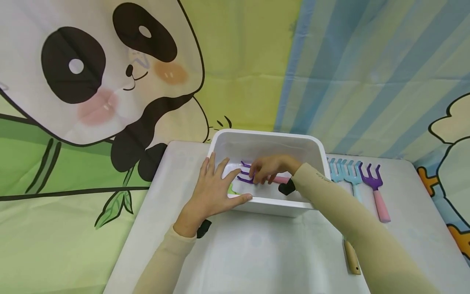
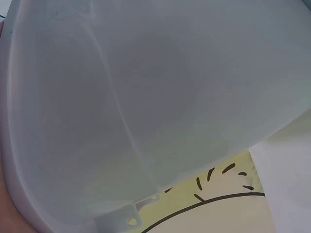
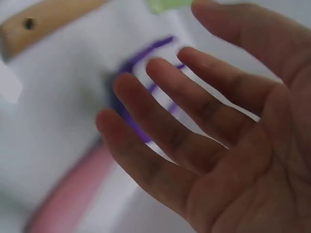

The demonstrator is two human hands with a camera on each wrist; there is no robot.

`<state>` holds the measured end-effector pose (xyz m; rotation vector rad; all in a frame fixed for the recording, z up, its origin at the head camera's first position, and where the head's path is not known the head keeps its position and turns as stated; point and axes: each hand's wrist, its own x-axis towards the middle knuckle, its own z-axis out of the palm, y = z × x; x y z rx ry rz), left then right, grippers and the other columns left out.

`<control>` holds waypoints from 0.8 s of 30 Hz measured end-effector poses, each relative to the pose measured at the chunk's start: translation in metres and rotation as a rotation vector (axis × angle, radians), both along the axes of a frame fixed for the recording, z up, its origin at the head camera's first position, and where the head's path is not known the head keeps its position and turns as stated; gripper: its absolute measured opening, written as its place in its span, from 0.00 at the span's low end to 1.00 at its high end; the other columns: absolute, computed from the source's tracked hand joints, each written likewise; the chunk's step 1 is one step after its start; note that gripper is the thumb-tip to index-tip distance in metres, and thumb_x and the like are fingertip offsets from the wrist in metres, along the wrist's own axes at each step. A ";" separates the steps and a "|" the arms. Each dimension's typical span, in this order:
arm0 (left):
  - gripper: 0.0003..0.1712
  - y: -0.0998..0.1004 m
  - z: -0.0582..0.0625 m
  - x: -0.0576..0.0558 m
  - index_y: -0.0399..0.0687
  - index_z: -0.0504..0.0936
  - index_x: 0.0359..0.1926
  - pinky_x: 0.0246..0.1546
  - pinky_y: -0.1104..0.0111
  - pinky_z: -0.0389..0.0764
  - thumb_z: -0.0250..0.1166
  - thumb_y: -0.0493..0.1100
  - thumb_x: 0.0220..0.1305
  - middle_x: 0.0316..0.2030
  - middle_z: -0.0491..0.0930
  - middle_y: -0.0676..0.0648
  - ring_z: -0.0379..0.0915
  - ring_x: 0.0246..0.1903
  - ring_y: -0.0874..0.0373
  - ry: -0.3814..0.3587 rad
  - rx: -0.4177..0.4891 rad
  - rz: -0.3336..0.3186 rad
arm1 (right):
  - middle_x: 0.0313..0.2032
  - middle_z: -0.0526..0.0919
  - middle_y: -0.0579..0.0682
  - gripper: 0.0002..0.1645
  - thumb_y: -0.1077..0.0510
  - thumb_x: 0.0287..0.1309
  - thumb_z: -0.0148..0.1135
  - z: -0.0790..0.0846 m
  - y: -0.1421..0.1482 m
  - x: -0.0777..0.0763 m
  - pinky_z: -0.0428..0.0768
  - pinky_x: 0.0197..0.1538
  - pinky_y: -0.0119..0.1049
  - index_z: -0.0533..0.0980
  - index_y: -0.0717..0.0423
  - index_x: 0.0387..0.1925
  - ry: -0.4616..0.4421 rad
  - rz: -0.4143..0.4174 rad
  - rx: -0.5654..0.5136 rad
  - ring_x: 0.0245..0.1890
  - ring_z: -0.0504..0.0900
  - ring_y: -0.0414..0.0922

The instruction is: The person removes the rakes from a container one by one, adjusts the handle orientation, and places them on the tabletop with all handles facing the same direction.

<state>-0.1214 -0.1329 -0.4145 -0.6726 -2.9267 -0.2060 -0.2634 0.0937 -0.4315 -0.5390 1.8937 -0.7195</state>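
Note:
A white plastic bin (image 1: 268,206) stands on the table. Inside it lies a small hand rake with purple tines (image 1: 245,179) and a pink handle (image 1: 282,179). My right hand (image 1: 269,167) reaches into the bin over this rake; in the right wrist view its fingers (image 3: 160,150) are loosely extended above the purple head, with nothing gripped. A green piece (image 1: 231,189) lies near the bin's left end, partly hidden by my left hand (image 1: 213,192). That hand rests at the bin's front left corner with fingers spread and thumb along the front rim.
To the right of the bin lie light blue rakes (image 1: 352,175) and another purple rake with a pink handle (image 1: 382,206). A wooden handle (image 1: 351,257) sticks out beside my right sleeve. A panda-print curtain (image 1: 235,61) hangs behind the white table (image 1: 249,253).

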 end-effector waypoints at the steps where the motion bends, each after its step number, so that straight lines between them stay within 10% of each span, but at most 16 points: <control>1: 0.54 0.000 0.000 0.000 0.62 0.74 0.68 0.71 0.43 0.32 0.36 0.88 0.55 0.73 0.60 0.38 0.31 0.74 0.29 0.001 0.003 -0.002 | 0.44 0.80 0.56 0.27 0.58 0.61 0.66 -0.003 -0.001 0.001 0.82 0.49 0.51 0.74 0.63 0.60 -0.008 0.001 0.018 0.44 0.79 0.56; 24: 0.53 0.000 0.000 0.002 0.61 0.75 0.68 0.71 0.44 0.29 0.41 0.87 0.54 0.73 0.60 0.38 0.32 0.74 0.29 0.006 0.004 0.007 | 0.44 0.84 0.56 0.18 0.56 0.62 0.68 -0.041 -0.009 0.022 0.84 0.44 0.47 0.76 0.55 0.51 -0.238 0.114 0.172 0.40 0.85 0.51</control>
